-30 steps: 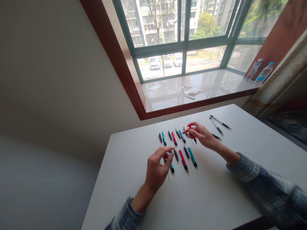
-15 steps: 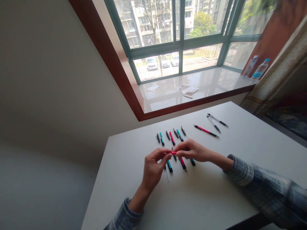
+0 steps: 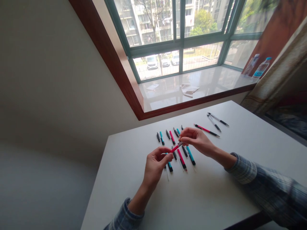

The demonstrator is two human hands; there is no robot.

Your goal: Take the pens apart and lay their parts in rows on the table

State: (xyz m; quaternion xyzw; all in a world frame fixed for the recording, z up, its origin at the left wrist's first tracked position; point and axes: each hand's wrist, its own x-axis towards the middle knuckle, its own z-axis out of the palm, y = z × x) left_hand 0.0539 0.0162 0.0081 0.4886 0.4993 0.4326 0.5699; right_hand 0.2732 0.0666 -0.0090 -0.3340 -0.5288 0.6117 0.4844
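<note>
My left hand (image 3: 156, 163) pinches the lower-left end of a red pen barrel (image 3: 175, 148) between thumb and fingers. At the barrel's other end my right hand (image 3: 197, 140) is closed on a dark and silvery part, which lines up with the barrel; whether the two are joined I cannot tell. Beneath my hands, pen parts lie in two rows on the table: red barrels (image 3: 181, 158), blue barrels (image 3: 191, 156), dark grip pieces (image 3: 158, 137) and thin refills (image 3: 168, 175). My hands hide some of these parts.
On the white table (image 3: 203, 198), a red pen (image 3: 206, 130) and two clear pens with black grips (image 3: 214, 123) lie to the right. Beyond the table, the window sill (image 3: 165, 99) bears a cloth (image 3: 189, 90) and two bottles (image 3: 261, 69). A curtain (image 3: 280, 57) hangs at right.
My right hand has moved up and away from my left hand, and more of the red barrel and the dark part now shows between them. My left hand stays nearly in place.
</note>
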